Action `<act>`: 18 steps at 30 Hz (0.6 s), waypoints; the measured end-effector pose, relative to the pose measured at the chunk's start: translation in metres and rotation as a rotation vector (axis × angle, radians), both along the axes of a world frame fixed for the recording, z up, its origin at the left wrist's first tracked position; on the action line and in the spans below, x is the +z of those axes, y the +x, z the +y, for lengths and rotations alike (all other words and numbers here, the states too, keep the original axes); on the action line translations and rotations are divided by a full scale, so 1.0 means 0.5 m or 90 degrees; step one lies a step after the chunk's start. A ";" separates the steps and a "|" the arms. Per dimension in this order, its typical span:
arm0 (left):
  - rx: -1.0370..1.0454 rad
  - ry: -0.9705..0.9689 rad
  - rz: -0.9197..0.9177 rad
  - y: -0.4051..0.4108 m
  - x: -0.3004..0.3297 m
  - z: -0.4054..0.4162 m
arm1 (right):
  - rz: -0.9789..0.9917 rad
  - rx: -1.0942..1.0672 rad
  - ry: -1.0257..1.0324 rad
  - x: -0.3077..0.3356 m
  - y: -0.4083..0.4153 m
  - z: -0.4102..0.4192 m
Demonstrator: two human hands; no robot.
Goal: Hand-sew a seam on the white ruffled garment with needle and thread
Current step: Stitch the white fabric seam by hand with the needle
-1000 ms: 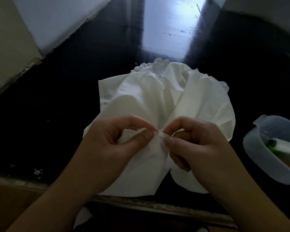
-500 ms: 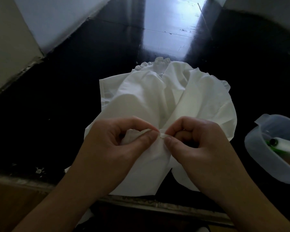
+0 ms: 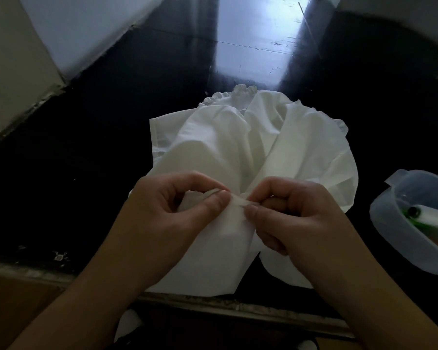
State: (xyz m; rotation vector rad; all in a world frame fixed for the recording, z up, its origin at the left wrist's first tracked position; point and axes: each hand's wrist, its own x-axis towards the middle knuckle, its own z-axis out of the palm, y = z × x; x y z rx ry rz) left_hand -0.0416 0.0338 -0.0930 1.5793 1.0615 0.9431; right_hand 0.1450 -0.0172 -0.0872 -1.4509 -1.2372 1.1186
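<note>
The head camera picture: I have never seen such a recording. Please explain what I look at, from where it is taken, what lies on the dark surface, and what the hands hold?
There is no machine here. A person wears one wide-angle camera on the head; it looks forward and down, so both forearms enter from the bottom edge.

On the glossy black tabletop lies a crumpled white cloth garment with a ruffled edge. At the right edge stands a translucent bluish plastic tub holding a spool of white thread and something green that is hard to make out.

The left hand and the right hand meet at the near part of the garment. Each pinches a small fold of the cloth between thumb and forefinger. A needle is probably there, but it is too thin to tell apart.
</note>
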 end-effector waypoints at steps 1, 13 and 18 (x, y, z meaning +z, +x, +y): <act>0.006 -0.002 0.005 0.000 -0.001 0.001 | 0.031 0.005 -0.003 -0.001 0.001 0.001; -0.008 -0.016 0.052 -0.004 -0.007 0.003 | 0.202 0.063 -0.021 -0.007 0.012 0.006; -0.023 -0.050 0.035 -0.003 -0.007 0.001 | 0.253 0.079 -0.030 -0.009 0.012 0.006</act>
